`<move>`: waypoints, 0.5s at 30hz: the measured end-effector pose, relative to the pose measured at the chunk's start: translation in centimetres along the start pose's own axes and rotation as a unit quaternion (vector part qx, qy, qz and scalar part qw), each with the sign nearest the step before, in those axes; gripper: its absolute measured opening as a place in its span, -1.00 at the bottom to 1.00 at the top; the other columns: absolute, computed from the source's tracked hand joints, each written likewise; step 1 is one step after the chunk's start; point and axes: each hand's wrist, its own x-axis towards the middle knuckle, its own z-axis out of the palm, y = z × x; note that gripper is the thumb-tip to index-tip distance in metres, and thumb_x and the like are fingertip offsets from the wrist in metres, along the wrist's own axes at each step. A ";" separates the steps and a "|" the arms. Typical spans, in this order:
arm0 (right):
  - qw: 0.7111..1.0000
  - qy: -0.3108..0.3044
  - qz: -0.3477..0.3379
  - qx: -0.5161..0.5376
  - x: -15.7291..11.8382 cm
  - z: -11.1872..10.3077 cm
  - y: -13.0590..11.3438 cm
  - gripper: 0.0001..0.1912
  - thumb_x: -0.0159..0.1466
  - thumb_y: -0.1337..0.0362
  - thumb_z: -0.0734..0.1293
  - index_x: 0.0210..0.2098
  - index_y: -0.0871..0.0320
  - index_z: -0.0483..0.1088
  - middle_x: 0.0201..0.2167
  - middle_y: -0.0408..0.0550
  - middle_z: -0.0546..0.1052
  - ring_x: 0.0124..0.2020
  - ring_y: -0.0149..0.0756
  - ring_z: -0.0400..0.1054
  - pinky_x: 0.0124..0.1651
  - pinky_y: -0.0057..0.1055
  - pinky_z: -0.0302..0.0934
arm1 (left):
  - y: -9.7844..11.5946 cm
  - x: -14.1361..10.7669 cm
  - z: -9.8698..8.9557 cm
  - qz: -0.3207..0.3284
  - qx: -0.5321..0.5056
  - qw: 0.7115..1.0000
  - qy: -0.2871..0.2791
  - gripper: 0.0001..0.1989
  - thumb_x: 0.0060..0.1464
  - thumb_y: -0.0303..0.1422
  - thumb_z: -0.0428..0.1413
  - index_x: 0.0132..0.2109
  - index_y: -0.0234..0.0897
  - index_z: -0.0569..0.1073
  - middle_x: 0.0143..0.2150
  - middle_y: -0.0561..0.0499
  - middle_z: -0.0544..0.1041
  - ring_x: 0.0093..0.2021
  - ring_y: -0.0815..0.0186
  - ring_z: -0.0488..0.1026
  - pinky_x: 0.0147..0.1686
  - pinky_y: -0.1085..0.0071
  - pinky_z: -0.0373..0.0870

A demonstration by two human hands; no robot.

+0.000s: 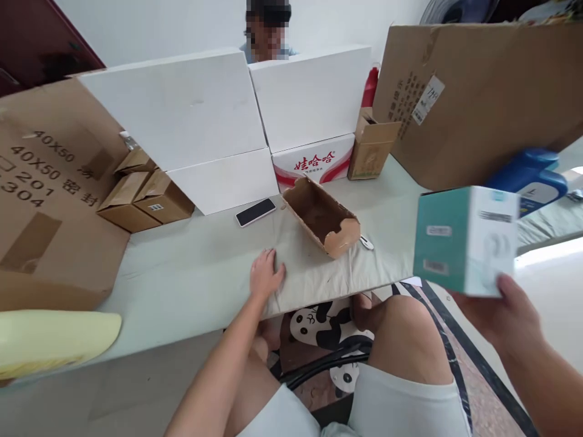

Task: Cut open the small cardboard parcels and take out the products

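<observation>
My right hand (510,315) grips a teal and white box (441,243) from below, holding it up past the table's right front edge. Printed labels show on two of the box's sides. My left hand (266,273) lies on the pale green table cover with its fingers stretched out and nothing in them. Beyond it is a phone (255,213) with a dark screen. An open-topped brown cardboard box (321,215) with torn edges sits right of my left hand. A small white item (366,243), its kind unclear, lies by that box's near right corner.
White boxes (182,115) are stacked along the back, a person (266,36) behind them. Large cardboard sheets (473,103) flank both sides. Small brown cartons (166,197) stand left, an open carton (373,149) back right, a blue bottle (528,179) far right. A pale yellow object (54,343) lies front left.
</observation>
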 end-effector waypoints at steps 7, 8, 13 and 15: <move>0.987 0.071 0.108 -0.096 16.8 4.5 1.4 -0.42 0.33 0.07 0.20 0.32 -0.02 0.25 0.32 0.04 0.40 0.20 -0.03 0.45 -0.06 -0.13 0.57 | 0.2 -0.4 1.2 0.047 0.235 0.971 0.008 -0.44 0.28 -0.29 -0.03 0.35 -0.40 0.38 0.43 -0.22 0.35 0.48 -0.07 0.18 0.44 0.00 0.12; 0.985 0.078 0.102 -0.116 19.0 5.2 1.9 -0.44 0.34 0.08 0.20 0.30 0.03 0.27 0.29 0.08 0.42 0.16 -0.06 0.46 -0.09 -0.18 0.57 | 0.0 -0.3 1.3 0.053 0.251 0.967 0.011 -0.44 0.28 -0.30 -0.03 0.35 -0.42 0.39 0.42 -0.23 0.36 0.47 -0.07 0.20 0.43 0.01 0.15; 0.967 0.108 0.068 -0.220 29.0 8.6 3.9 -0.61 0.35 0.11 0.26 0.05 0.20 0.46 -0.13 0.13 0.57 -0.22 -0.16 0.51 -0.13 -0.24 0.48 | -1.4 0.1 2.0 0.078 0.269 0.959 0.042 -0.45 0.26 -0.30 -0.02 0.32 -0.44 0.43 0.37 -0.24 0.42 0.42 -0.10 0.28 0.37 -0.05 0.24; 0.959 0.105 0.035 -0.261 32.5 9.9 4.5 -0.63 0.39 0.09 0.22 -0.05 0.23 0.47 -0.26 0.10 0.56 -0.31 -0.20 0.48 -0.16 -0.26 0.44 | -2.2 0.2 2.3 0.092 0.270 0.957 0.058 -0.46 0.26 -0.29 -0.03 0.30 -0.44 0.44 0.35 -0.25 0.45 0.39 -0.11 0.31 0.34 -0.08 0.29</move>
